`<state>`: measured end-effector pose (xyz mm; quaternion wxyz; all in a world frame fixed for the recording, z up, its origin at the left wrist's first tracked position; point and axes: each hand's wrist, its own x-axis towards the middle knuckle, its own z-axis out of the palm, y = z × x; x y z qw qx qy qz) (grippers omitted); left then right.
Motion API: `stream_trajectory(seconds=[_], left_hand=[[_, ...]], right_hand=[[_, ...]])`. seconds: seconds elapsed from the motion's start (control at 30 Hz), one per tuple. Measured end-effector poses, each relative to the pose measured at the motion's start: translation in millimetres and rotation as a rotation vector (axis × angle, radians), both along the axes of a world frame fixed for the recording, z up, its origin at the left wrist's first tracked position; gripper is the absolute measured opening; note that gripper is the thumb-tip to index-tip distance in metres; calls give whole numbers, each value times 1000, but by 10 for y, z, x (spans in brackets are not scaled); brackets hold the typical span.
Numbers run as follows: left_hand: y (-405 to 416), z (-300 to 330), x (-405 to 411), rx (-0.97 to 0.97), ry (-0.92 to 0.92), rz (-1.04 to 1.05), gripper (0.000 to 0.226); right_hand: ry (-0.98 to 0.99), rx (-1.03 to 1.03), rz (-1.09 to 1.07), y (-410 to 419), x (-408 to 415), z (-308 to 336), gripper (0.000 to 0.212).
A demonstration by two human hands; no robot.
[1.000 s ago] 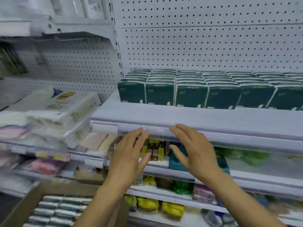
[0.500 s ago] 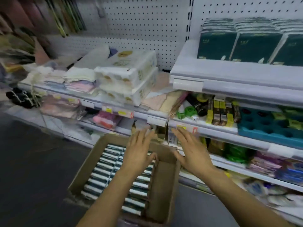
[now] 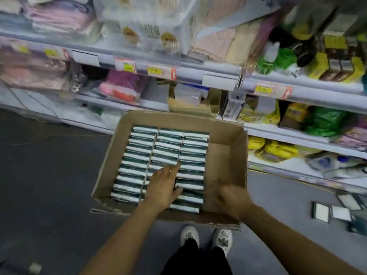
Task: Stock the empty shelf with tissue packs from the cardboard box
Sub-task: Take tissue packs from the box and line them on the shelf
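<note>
Left hand lies flat on tissue packs in the cardboard box, grip released; right hand blurred, grip unclear.

- The cardboard box is brown card. It looks dull and a bit rough, with torn, soft edges.
- The tissue packs are wrapped in thin plastic, dark green and white, with a little shine.
- The floor is dark grey and dull, not shiny.
- The shelf edges look smooth, pale and painted, with a see-through plastic strip on the front.
- The price tags look like paper, yellow and red.
- The folded towels are soft cloth, pink and cream.
- The shoes are white and dull.
- The green bags are crinkly, shiny plastic.
</note>
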<state>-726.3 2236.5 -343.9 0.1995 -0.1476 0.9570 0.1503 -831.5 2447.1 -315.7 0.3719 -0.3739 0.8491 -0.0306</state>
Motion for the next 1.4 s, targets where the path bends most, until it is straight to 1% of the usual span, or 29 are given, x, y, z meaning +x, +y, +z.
stream_trajectory(seconds=[0.07, 0.13, 0.2, 0.23, 0.33, 0.4, 0.47, 0.57, 0.7, 0.77, 0.83, 0.93, 1.0, 1.07, 1.1, 1.17, 1.2, 1.23, 1.3, 1.4], left_hand=[[20, -247, 20, 22, -55, -12, 69], [37, -455, 32, 28, -75, -41, 54], [46, -612, 38, 31, -76, -73, 41], [52, -678, 36, 24, -78, -93, 39], [69, -827, 9, -48, -85, -139, 41], [77, -908, 4, -106, -99, -149, 43], [88, -955, 22, -153, -124, -153, 44], [94, -1021, 50, -202, -171, -183, 45], [108, -1089, 26, -235, -170, -359, 38], [70, -1053, 18, -212, -158, -308, 38], [15, -968, 33, -125, -123, -210, 39], [-7, -757, 52, 54, 4, -79, 38], [28, -543, 2, 227, 18, 91, 37], [93, -286, -94, 424, 16, 313, 34], [135, -150, -155, 514, 48, 414, 29], [210, 122, -287, 685, 166, 596, 20], [238, 273, -363, 772, 223, 681, 19], [271, 434, -439, 849, 271, 746, 25], [354, 758, -591, 954, 352, 790, 35], [556, 1225, -826, 1054, 383, 782, 29]], right_hand=[[-55, 51, -5, -18, 11, -227, 37], [-50, 74, -21, -63, 7, -452, 33], [-25, 32, -67, -123, -5, -686, 31], [-17, 11, -81, -160, -11, -795, 32], [34, -33, -23, -276, -40, -1085, 38], [77, -45, 23, -334, -57, -1214, 36], [117, -39, 56, -351, -58, -1320, 33], [169, 8, 104, -359, -61, -1418, 37], [193, 5, 100, -415, -107, -1409, 28], [162, -39, 46, -383, -135, -1345, 26], [129, -90, -51, -280, -177, -1235, 30], [86, -183, -230, -95, -268, -939, 38], [54, -253, -382, -3, -344, -685, 35], [44, -376, -550, 81, -420, -437, 26], [40, -450, -625, 137, -453, -308, 23], [46, -587, -732, 253, -494, -13, 25], [43, -657, -765, 311, -497, 157, 27], [31, -728, -797, 370, -487, 321, 28], [8, -857, -854, 484, -454, 647, 32], [46, -954, -829, 684, -421, 1052, 36]])
